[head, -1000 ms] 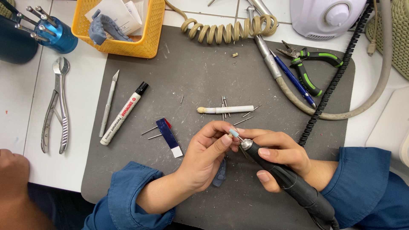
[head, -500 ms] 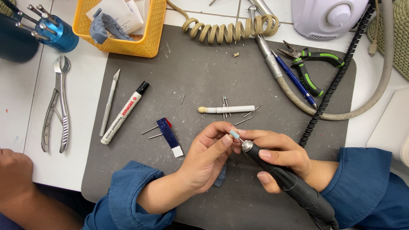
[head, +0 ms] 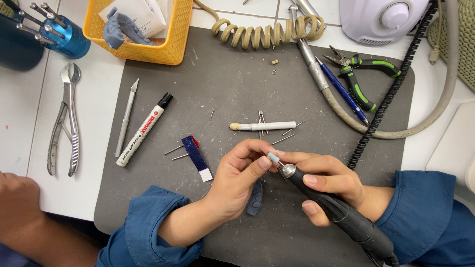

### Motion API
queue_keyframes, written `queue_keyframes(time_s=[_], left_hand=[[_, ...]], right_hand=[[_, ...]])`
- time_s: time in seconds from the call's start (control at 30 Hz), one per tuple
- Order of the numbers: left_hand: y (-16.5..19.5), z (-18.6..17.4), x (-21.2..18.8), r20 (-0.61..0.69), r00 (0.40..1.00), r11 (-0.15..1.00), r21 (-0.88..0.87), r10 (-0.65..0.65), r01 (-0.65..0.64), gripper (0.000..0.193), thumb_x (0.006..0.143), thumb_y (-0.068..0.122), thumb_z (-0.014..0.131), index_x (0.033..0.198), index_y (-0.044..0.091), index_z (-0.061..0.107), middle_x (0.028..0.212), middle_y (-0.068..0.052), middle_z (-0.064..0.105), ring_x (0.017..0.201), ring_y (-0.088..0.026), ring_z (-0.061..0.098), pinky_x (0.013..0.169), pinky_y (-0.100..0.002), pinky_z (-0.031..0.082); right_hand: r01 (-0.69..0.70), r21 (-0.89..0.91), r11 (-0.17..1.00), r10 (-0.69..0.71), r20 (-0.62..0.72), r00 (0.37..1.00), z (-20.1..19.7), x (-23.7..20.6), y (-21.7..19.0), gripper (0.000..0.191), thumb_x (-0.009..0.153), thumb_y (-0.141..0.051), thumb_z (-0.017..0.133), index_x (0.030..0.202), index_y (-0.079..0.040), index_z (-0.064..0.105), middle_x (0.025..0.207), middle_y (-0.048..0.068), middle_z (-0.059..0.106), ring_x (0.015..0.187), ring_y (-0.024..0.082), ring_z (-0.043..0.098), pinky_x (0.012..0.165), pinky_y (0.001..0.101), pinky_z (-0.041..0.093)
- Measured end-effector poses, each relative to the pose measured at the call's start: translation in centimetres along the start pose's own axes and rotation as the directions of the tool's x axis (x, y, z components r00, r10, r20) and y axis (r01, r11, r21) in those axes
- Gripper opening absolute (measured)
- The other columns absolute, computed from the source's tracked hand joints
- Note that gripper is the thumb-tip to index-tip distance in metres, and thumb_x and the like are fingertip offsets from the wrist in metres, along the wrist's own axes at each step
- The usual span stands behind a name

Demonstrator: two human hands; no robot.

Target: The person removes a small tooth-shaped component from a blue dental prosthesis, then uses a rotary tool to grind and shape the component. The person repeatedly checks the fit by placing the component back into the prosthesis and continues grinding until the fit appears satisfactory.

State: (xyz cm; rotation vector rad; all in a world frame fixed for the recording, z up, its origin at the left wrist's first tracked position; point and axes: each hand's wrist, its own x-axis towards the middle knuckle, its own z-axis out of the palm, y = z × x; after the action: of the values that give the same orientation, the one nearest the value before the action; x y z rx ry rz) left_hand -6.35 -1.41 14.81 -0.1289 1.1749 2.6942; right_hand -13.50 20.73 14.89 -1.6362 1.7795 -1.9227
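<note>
My right hand (head: pixel 326 180) grips a black rotary handpiece (head: pixel 341 217) that runs down to the lower right. A small pale blue cylindrical tip (head: pixel 273 157) sits at its metal nose. My left hand (head: pixel 242 175) pinches that tip between thumb and forefinger. Both hands hover over a dark grey mat (head: pixel 232 89). A bluish-grey dental cast piece (head: pixel 255 198) lies on the mat under my left hand, partly hidden.
On the mat: a white stick tool (head: pixel 264 126), several thin burs (head: pixel 261 118), a blue-and-white strip (head: pixel 196 157), a marker (head: pixel 144 129), a scalpel (head: pixel 126 117). Green-handled pliers (head: pixel 363 79), a blue pen (head: pixel 341 90), a coiled hose (head: pixel 267 30), a yellow basket (head: pixel 158 47) and metal forceps (head: pixel 67 121) surround it. Another person's hand (head: pixel 17 198) rests lower left.
My hands have barely moved; my left fingers stay pinched on the tip. The other person's hand at lower left has shifted slightly.
</note>
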Motion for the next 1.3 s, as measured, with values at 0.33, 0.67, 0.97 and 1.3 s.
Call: queue_keyframes(time_s=[0.33,0.67,0.97,1.3], left_hand=[[-0.09,0.16,-0.11,0.007,0.998,0.992,-0.108,-0.058,0.059,0.019,0.106,0.016,0.065,0.122,0.005,0.063,0.115,-0.006,0.067,0.108,-0.014,0.062,0.102,-0.033,0.049],[-0.23,0.47,-0.26,0.026,0.990,0.959,-0.244,-0.141,0.143,0.017,0.107,0.018,0.064,0.121,0.009,0.063,0.112,-0.004,0.067,0.108,-0.015,0.063,0.103,-0.036,0.048],[-0.26,0.59,-0.30,0.015,0.989,0.955,-0.258,-0.147,0.146,0.018,0.105,0.020,0.065,0.120,0.010,0.063,0.112,-0.003,0.068,0.110,-0.016,0.063,0.104,-0.037,0.048],[-0.26,0.62,-0.34,0.016,0.988,0.947,-0.282,-0.153,0.152,0.018,0.105,0.019,0.064,0.121,0.010,0.062,0.113,-0.004,0.068,0.110,-0.016,0.063,0.104,-0.037,0.047]], right_hand=[[0.007,-0.014,1.000,-0.007,-0.010,1.000,0.08,-0.04,0.15,0.046,0.096,-0.007,0.066,0.137,-0.007,0.044,0.124,0.021,0.056,0.130,0.052,0.061,0.106,0.0565,0.061],[0.052,-0.049,0.997,-0.053,-0.008,0.999,0.18,0.11,0.30,0.047,0.094,-0.009,0.068,0.136,-0.007,0.045,0.122,0.019,0.058,0.126,0.051,0.063,0.100,0.0548,0.059],[0.034,-0.028,0.999,-0.034,-0.008,0.999,0.23,-0.06,0.33,0.049,0.094,-0.008,0.068,0.137,-0.006,0.045,0.124,0.022,0.057,0.127,0.052,0.063,0.103,0.0552,0.063],[0.042,-0.024,0.999,-0.042,-0.001,0.999,0.16,0.17,0.36,0.048,0.094,-0.008,0.067,0.137,-0.007,0.045,0.122,0.021,0.057,0.128,0.052,0.062,0.102,0.0553,0.063]])
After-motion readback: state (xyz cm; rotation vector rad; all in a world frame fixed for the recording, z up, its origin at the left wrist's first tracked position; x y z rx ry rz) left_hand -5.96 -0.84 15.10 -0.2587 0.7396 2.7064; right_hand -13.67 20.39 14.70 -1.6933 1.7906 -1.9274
